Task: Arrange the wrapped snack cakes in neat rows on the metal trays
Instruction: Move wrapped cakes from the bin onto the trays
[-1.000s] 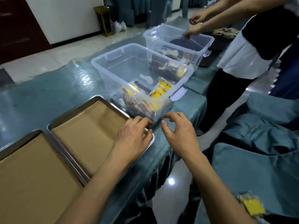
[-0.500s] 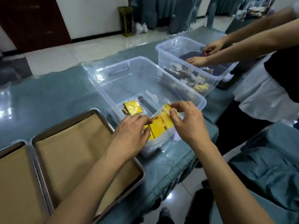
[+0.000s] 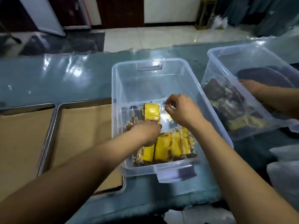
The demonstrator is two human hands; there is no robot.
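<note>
A clear plastic bin (image 3: pixel 161 170) stands in front of me and holds several wrapped yellow snack cakes. One cake (image 3: pixel 151 111) lies flat in the middle, and a row of cakes (image 3: pixel 168 147) stands on edge against the near wall. My right hand (image 3: pixel 182 111) is inside the bin, pinching the clear wrapper of the flat cake at its far right corner. My left hand (image 3: pixel 145 132) reaches in from the left, its fingers curled down onto the near edge of the same wrapper. Two metal trays (image 3: pixel 54 126), (image 3: pixel 19 107) lined with brown paper lie to the left, with no cakes on them.
A second clear bin (image 3: pixel 226 62) with dark wrapped cakes stands to the right, and another person's hand (image 3: pixel 252 88) is in it. The table has a glossy blue-green cover (image 3: pixel 64 78). The near tray touches my bin's left wall. The table edge is just below the bin.
The view has swung to look straight down into the bin. Both my hands have gone deeper in, from the row of yellow cakes at the near wall to the flat cake in the middle.
</note>
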